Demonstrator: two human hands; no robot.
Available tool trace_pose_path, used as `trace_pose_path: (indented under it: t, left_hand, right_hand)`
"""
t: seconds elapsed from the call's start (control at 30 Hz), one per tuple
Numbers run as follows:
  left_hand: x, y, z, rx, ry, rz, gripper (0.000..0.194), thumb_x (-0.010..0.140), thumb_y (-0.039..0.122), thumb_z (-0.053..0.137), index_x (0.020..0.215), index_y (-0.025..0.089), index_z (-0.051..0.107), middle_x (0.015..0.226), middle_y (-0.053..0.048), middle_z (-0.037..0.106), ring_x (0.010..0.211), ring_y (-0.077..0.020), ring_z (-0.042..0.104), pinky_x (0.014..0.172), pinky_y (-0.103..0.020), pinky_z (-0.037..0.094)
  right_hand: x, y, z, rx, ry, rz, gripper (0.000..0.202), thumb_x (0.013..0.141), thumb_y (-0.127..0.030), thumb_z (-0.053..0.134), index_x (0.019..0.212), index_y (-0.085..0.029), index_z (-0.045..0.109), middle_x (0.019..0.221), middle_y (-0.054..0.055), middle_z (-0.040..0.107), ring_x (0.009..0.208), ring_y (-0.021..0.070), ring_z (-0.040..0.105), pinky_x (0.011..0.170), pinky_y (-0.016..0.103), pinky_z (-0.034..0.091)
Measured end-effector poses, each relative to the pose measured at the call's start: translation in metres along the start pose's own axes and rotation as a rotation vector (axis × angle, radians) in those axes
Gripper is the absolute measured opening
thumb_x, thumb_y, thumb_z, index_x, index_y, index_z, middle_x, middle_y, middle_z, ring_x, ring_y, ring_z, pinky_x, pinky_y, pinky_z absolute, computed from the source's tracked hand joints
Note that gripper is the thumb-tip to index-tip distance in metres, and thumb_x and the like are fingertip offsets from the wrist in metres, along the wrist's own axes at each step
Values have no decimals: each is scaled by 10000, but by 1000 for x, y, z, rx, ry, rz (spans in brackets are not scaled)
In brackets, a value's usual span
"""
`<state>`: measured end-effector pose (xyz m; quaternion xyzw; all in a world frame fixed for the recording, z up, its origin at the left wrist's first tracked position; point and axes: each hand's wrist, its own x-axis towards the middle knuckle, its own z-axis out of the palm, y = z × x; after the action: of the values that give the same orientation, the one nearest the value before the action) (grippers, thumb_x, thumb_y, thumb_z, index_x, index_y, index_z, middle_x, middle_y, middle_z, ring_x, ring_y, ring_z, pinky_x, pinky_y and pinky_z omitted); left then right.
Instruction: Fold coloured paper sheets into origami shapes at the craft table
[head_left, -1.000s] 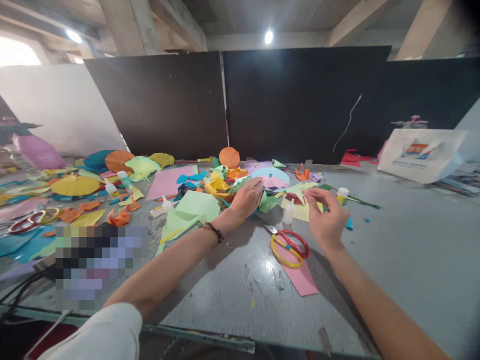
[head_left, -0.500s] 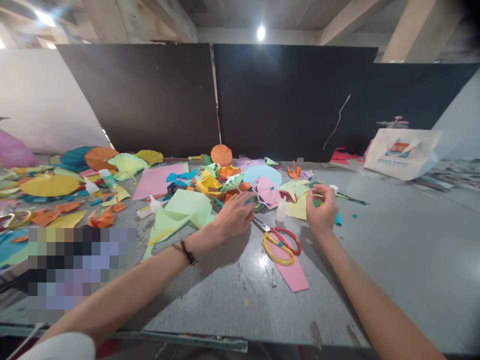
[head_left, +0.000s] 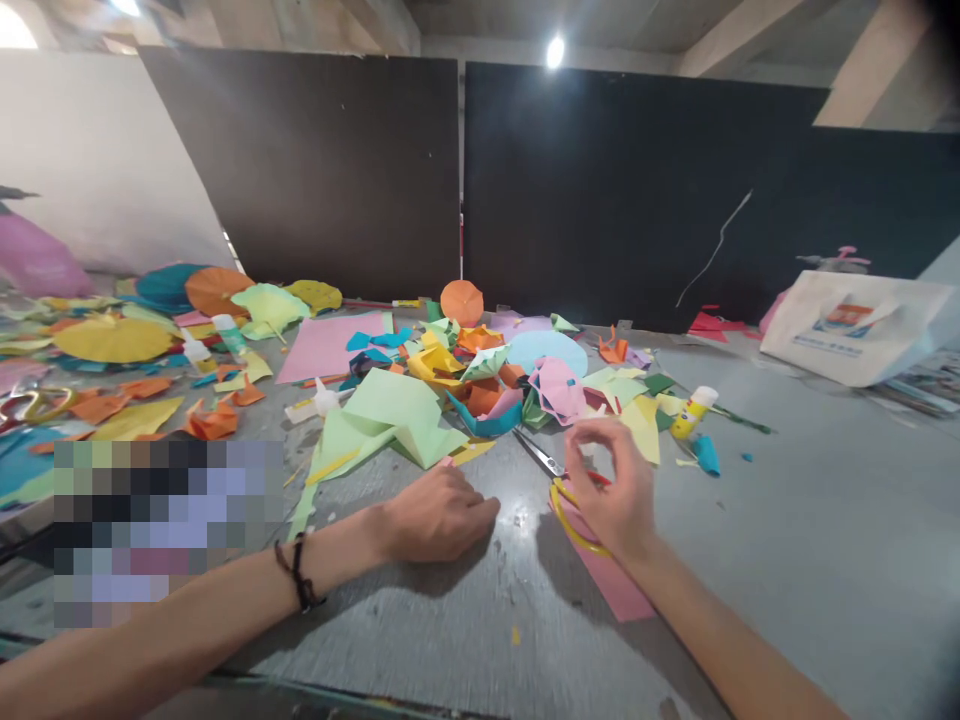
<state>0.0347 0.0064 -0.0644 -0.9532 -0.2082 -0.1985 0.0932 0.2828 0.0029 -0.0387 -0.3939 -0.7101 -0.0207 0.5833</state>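
Toward the bench's (head_left: 457,630) front edge, a pink strip (head_left: 616,582) is being overlapped by scissors (head_left: 553,467). Above them, the right hand (head_left: 619,490) is being held ringed, the left hand (head_left: 435,515) curled nearby; whether anything is being pinched cannot be told. Papercraft is seemingly being done, precise fingers being called for next; beyond, paper shapes (head_left: 432,366) are being bunched.

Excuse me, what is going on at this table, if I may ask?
A person is at a table strewn with coloured paper. The left hand is low over the tabletop, beside the light green paper. The right hand, curled into a ring shape, is over the scissors, whose handles lie on a pink strip. I cannot tell whether either hand holds anything.
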Motion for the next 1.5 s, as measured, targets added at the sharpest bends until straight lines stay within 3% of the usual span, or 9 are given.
trace_pose_path:
  t: [0.07,0.13,0.3,0.63,0.97,1.27,1.37,1.5]
  left_hand:
    - [1,3,4,-7,-9,30,276,994,135,427,755,201,550,543,8,576,462,-149,434,538,-342,362]
    - [1,3,6,-27,-3,18,254,986,147,455,757,198,551,555,3,603,463,-147,452,530,-345,330]
    - [-1,-2,8,-85,30,-54,202,935,127,491,754,188,555,561,6,631,451,-129,462,523,-340,274]
    - [-5,-7,5,-250,1,-90,171,921,134,504,777,188,579,559,-7,654,458,-147,544,522,-324,317]
    - [-6,-12,3,-310,-63,-155,96,898,147,573,833,184,633,625,-2,707,536,-153,617,569,-300,375]
    - [-7,-11,3,-334,-3,-118,146,905,123,542,837,167,663,601,-5,673,506,-135,541,576,-333,326]
    - [-3,-4,-3,-562,69,-276,180,919,163,543,873,159,717,576,11,613,512,-114,490,592,-303,363]
    - [7,11,-13,-1240,96,-764,243,909,318,631,890,120,769,505,40,489,456,-92,405,473,-245,304]
  right_hand:
    - [-11,-14,9,42,-121,-4,119,975,-181,592,1071,-252,596,947,40,700,833,197,704,718,315,593]
    - [-20,-24,13,75,-217,-27,146,972,-169,604,1084,-262,595,953,30,701,862,192,709,765,316,596]
    - [-29,-28,12,167,-329,9,233,969,-138,621,1149,-278,577,1027,46,690,960,209,694,843,345,578]
    - [-32,-25,12,195,-392,122,232,964,-137,628,1146,-275,589,1059,49,675,1008,206,674,889,344,561]
    - [-30,-27,11,178,-403,53,258,948,-93,618,1162,-236,599,1053,61,687,1000,202,685,876,339,582]
    - [-32,-30,10,164,-426,13,263,946,-105,631,1175,-229,596,1079,58,684,1026,190,687,894,316,577]
    - [-32,-30,9,138,-433,-14,278,945,-111,637,1193,-227,594,1089,54,693,1032,183,693,912,306,573]
    - [-32,-27,10,123,-442,-55,291,946,-109,644,1206,-228,593,1091,46,707,1019,175,706,909,292,578]
